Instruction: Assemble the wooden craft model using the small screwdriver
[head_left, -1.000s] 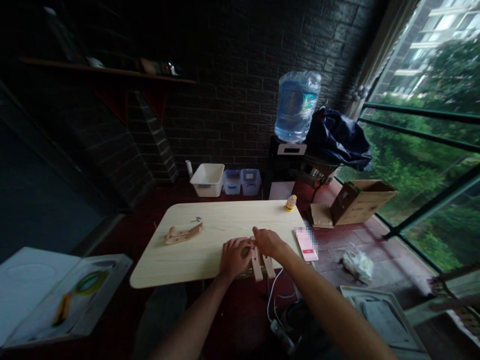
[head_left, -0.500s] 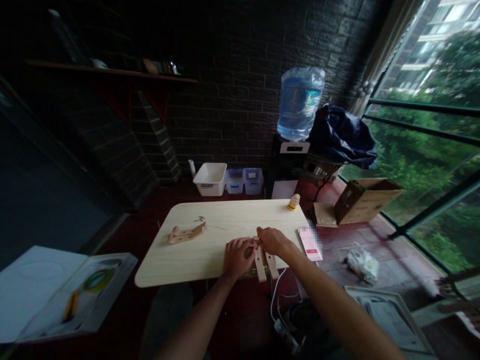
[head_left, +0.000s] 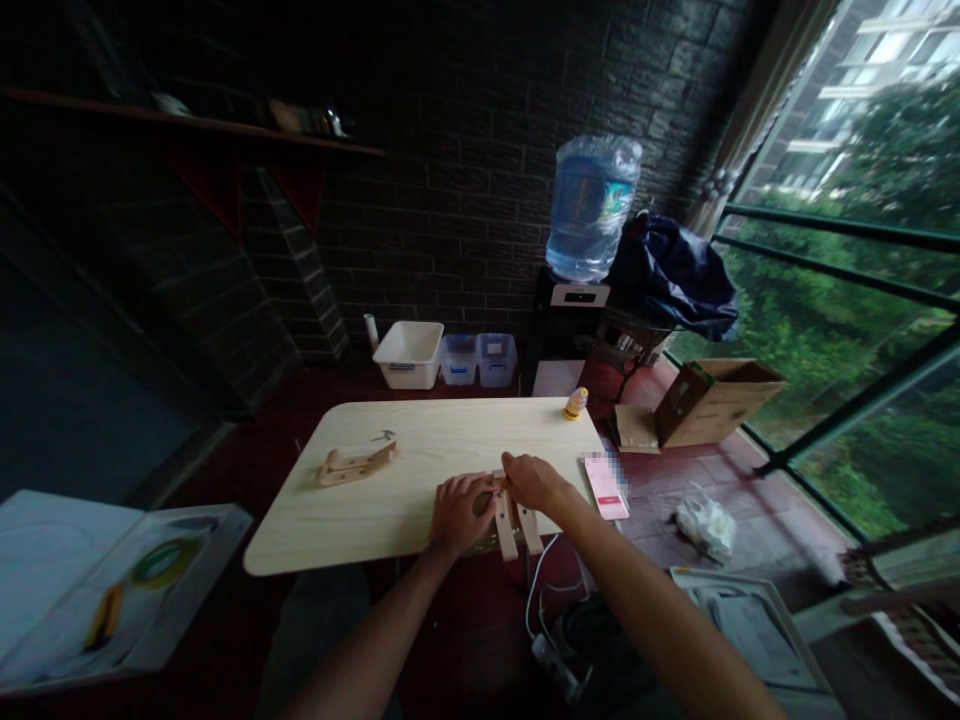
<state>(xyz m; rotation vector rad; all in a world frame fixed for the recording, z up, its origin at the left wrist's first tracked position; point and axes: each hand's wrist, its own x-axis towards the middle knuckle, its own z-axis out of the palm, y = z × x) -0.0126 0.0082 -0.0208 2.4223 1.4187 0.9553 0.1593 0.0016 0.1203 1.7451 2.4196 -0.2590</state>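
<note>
A light wooden piece with two parallel legs point(head_left: 506, 535) lies at the table's front edge, its legs jutting over the edge. My left hand point(head_left: 459, 510) grips it from the left, thumb bent inward by its upper end. Over that same end my right hand point(head_left: 536, 482) is closed, fingers pinched together; whatever is in them is too small and covered to name. The two hands meet at the fingertips. Another wooden assembly point(head_left: 356, 466), with a curved part, rests on the left of the table, beside small dark metal pieces point(head_left: 384, 436).
The pale wooden table point(head_left: 435, 425) carries a yellow-based bottle point(head_left: 576, 404) at its back right and a pink-screened phone point(head_left: 604, 488) on the right edge. An open white case point(head_left: 180, 600) is at lower left. A white cable point(head_left: 531, 600) hangs below the front edge.
The view has turned slightly to the right, so everything sits a little further left. Both hands stay at the same end of the wooden piece, with no clear change of grip.
</note>
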